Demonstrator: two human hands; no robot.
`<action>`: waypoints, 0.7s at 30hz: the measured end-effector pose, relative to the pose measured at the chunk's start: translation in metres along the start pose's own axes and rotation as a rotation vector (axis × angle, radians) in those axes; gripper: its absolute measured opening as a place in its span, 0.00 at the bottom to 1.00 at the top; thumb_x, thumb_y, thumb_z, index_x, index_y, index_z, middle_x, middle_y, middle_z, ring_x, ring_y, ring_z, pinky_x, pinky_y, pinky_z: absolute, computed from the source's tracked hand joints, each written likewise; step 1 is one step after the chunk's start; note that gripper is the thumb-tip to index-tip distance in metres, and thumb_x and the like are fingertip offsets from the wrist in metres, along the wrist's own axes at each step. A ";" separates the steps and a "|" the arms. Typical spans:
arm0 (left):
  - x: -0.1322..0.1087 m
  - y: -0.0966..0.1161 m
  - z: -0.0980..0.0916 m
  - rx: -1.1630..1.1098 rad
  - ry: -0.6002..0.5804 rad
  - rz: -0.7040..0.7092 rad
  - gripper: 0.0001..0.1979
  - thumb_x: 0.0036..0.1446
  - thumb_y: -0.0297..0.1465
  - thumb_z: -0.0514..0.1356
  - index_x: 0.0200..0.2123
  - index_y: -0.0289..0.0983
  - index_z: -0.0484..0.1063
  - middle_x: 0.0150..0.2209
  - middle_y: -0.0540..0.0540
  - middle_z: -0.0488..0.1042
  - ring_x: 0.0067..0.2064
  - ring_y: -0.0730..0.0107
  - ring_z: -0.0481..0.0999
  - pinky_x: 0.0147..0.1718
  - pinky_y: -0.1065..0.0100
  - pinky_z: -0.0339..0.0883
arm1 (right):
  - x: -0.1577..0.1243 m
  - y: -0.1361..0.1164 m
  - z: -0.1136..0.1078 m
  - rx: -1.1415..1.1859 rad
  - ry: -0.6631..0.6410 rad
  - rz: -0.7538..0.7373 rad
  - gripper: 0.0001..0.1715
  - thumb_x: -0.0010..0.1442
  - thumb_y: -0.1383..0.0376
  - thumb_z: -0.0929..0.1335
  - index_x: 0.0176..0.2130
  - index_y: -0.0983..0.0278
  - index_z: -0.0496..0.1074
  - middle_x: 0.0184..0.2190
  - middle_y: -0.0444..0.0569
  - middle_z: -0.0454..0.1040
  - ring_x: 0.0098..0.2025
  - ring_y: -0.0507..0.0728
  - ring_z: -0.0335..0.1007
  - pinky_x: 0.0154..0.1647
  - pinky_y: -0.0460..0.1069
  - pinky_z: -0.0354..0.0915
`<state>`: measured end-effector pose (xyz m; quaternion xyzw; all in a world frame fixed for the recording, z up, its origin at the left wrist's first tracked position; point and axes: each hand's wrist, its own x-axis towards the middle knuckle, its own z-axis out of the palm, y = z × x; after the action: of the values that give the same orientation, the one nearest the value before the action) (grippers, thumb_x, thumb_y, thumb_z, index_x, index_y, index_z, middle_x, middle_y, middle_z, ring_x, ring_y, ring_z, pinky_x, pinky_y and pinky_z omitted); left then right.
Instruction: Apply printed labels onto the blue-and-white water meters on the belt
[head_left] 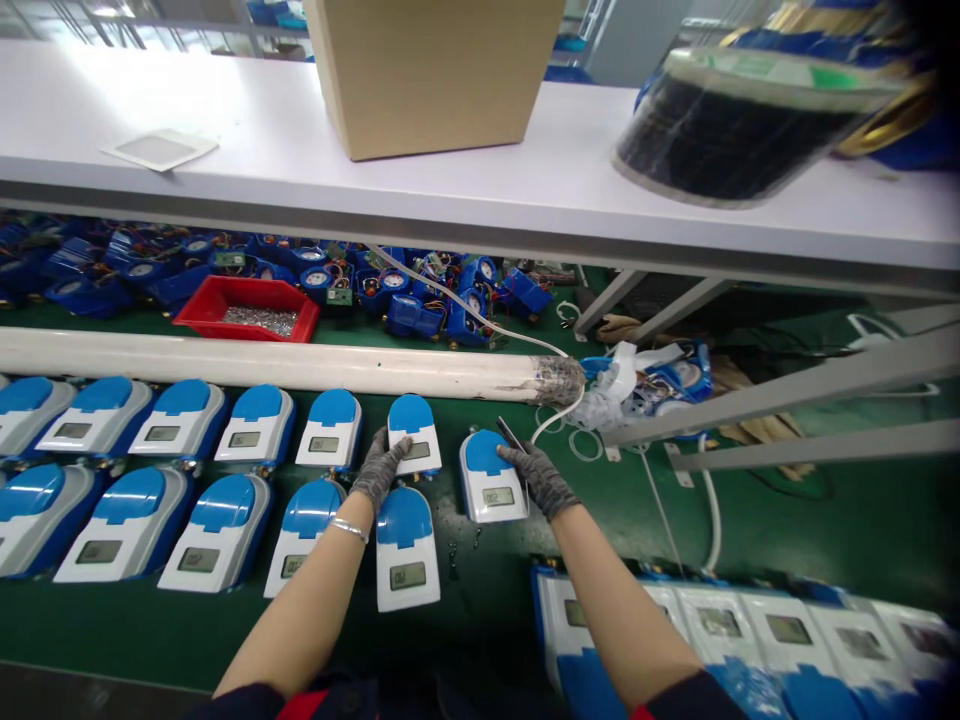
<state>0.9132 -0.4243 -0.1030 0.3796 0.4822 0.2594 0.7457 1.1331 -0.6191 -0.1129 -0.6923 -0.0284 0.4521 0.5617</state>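
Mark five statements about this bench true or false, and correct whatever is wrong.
1. The left hand touches a blue-and-white device. True.
2. The red tray is full of blue caps. False: it holds small silvery pieces.
3. A cardboard box stands on the white shelf. True.
4. The bracelet is on the right wrist. False: it is on the left one.
5. The right hand wears no glove. False: it wears a gray glove.

Our hands (381, 466) are wearing grey gloves (544, 480), the left wrist (357, 507) a silver bracelet (350, 529), while red-trimmed dark sleeves (694, 698) are showing at frame bottom.
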 end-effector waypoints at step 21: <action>0.007 0.001 -0.008 0.004 0.037 -0.041 0.38 0.47 0.38 0.73 0.60 0.37 0.67 0.45 0.38 0.81 0.47 0.52 0.81 0.50 0.50 0.72 | 0.057 -0.028 0.013 -0.008 0.144 -0.091 0.23 0.47 0.56 0.77 0.40 0.64 0.73 0.30 0.50 0.78 0.30 0.60 0.75 0.29 0.53 0.73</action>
<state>0.9086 -0.4163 -0.1075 0.3662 0.5042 0.2500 0.7411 1.1714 -0.5683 -0.1235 -0.7234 -0.0213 0.3750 0.5793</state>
